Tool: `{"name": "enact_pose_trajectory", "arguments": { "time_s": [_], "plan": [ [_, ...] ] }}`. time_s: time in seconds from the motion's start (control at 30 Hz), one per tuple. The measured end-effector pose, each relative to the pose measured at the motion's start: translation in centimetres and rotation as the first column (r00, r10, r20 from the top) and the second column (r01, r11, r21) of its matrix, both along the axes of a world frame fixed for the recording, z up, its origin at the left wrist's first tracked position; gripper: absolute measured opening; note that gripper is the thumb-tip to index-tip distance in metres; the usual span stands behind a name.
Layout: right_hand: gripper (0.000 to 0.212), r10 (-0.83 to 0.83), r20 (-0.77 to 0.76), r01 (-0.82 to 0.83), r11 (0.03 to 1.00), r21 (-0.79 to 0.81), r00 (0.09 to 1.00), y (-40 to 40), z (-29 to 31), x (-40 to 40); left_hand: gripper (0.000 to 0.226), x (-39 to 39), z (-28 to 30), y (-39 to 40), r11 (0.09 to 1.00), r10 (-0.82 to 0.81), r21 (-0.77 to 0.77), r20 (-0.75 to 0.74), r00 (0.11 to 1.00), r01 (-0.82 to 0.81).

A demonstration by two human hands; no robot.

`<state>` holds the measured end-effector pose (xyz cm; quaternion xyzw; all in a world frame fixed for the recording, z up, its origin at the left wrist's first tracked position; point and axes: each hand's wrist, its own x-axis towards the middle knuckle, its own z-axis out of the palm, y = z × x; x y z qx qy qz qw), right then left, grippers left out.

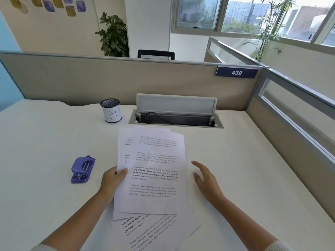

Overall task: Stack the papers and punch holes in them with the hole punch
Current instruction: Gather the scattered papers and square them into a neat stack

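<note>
Stage: stacking under way, by my reading; no punching begun.
Done so far: several printed sheets gathered into a loose bundle, the papers (152, 171), centre of the frame.
Left to do: square the edges, take in the stray sheets, bring the bundle to the punch, press.
Papers, condition: white sheets with short blocks of black text, one block in bold. Top edges fanned and uneven; a second sheet shows along the left side. Not yet aligned.
Stray sheets (154, 230): lower centre, lying skewed on the desk (45, 142), partly covered by the bundle's lower edge.
Left hand (111, 180): at the bundle's left edge, lower centre-left; thumb on top of the paper, fingers curled under, pinching the sheets.
Right hand (205, 180): just right of the bundle, fingers spread and nearly straight, holding nothing; whether it touches the paper edge cannot be told.
Hole punch (83, 169): purple, left of centre, lying on the desk well apart from the papers, no hand on it and no sheet in it.
Other items: mesh pen cup (111, 110), upper centre-left, beyond the papers; open cable tray (175, 116) beside it, upper centre.
</note>
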<state>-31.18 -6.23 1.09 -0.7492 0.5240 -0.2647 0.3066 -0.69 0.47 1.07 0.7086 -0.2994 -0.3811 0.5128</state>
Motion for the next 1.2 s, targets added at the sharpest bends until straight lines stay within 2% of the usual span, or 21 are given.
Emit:
{"name": "enact_pose_trajectory", "arguments": {
  "time_s": [0.07, 0.13, 0.2, 0.23, 0.3, 0.43, 0.5, 0.6, 0.7, 0.8, 0.87, 0.9, 0.93, 1.0, 1.03, 1.13, 1.2],
  "plan": [
    [0.045, -0.059, 0.136, 0.039, 0.989, 0.146, 0.989, -0.2, 1.1, 0.9, 0.006, -0.1, 0.3, 0.0, 0.999, -0.015, -0.036, -0.049, 0.999, 0.013],
    [0.051, -0.124, 0.315, 0.014, 0.944, 0.331, 0.941, -0.6, 2.2, 1.8, 0.007, -0.2, 0.7, -0.1, 0.997, -0.040, -0.067, -0.102, 0.994, 0.033],
    [0.057, -0.146, 0.430, -0.058, 0.903, 0.426, 0.891, -1.0, 2.7, 2.3, 0.008, -0.5, 1.4, 0.0, 0.993, -0.083, -0.100, -0.132, 0.988, 0.070],
    [0.053, -0.154, 0.476, -0.086, 0.891, 0.445, 0.866, -1.0, 3.1, 2.5, 0.008, -0.7, 1.8, 0.0, 0.988, -0.104, -0.125, -0.142, 0.984, 0.086],
    [0.036, -0.171, 0.549, -0.103, 0.896, 0.433, 0.818, -1.0, 4.2, 3.0, 0.008, -1.1, 2.9, 0.0, 0.979, -0.128, -0.178, -0.133, 0.983, 0.103],
    [0.018, -0.161, 0.639, -0.060, 0.949, 0.310, 0.752, -1.1, 7.4, 3.5, 0.013, -1.4, 6.0, -0.5, 0.944, -0.132, -0.303, 0.025, 0.991, 0.134],
    [0.018, -0.125, 0.678, -0.058, 0.969, 0.242, 0.725, -1.0, 9.1, 3.6, 0.017, -1.6, 8.0, -0.7, 0.920, -0.102, -0.366, 0.127, 0.987, 0.142],
    [0.021, -0.053, 0.721, -0.065, 0.989, 0.135, 0.691, -0.7, 11.6, 3.7, 0.020, -2.3, 10.6, -0.9, 0.875, -0.100, -0.452, 0.185, 0.978, 0.175],
    [0.019, 0.014, 0.726, -0.085, 0.994, 0.062, 0.688, -0.6, 12.8, 3.6, 0.021, -3.3, 12.0, -0.6, 0.845, -0.125, -0.486, 0.227, 0.966, 0.224],
    [0.017, 0.054, 0.703, -0.099, 0.995, 0.024, 0.710, -0.5, 12.8, 3.8, 0.034, -4.3, 12.2, -0.3, 0.827, -0.143, -0.512, 0.206, 0.968, 0.232],
    [0.018, 0.048, 0.703, -0.095, 0.995, 0.028, 0.710, -0.5, 12.4, 3.9, 0.017, -4.7, 11.6, -0.4, 0.836, -0.154, -0.503, 0.169, 0.973, 0.220],
    [0.019, 0.043, 0.702, -0.096, 0.995, 0.036, 0.711, -0.5, 12.0, 3.9, 0.016, -4.7, 11.2, -0.4, 0.840, -0.168, -0.495, 0.154, 0.974, 0.223],
    [0.019, 0.039, 0.697, -0.099, 0.994, 0.047, 0.716, -0.4, 11.6, 3.8, 0.019, -4.8, 10.7, -0.3, 0.841, -0.188, -0.485, 0.150, 0.971, 0.238],
    [0.020, 0.019, 0.673, -0.097, 0.992, 0.078, 0.740, -0.3, 10.5, 3.8, 0.039, -4.9, 9.6, -0.1, 0.855, -0.214, -0.441, 0.179, 0.960, 0.272],
    [0.020, 0.006, 0.654, -0.089, 0.992, 0.094, 0.757, -0.2, 9.9, 3.7, 0.040, -4.9, 8.9, 0.0, 0.868, -0.220, -0.411, 0.185, 0.958, 0.279],
    [0.027, -0.041, 0.529, -0.021, 0.994, 0.111, 0.848, -0.1, 8.2, 3.9, 0.024, -4.7, 7.1, -0.3, 0.897, -0.212, -0.353, 0.183, 0.960, 0.265],
    [0.048, -0.092, 0.324, 0.052, 0.990, 0.130, 0.942, -0.1, 6.9, 3.9, 0.027, -4.4, 6.9, -0.4, 0.909, -0.173, -0.347, 0.184, 0.968, 0.229]
  ]
}}
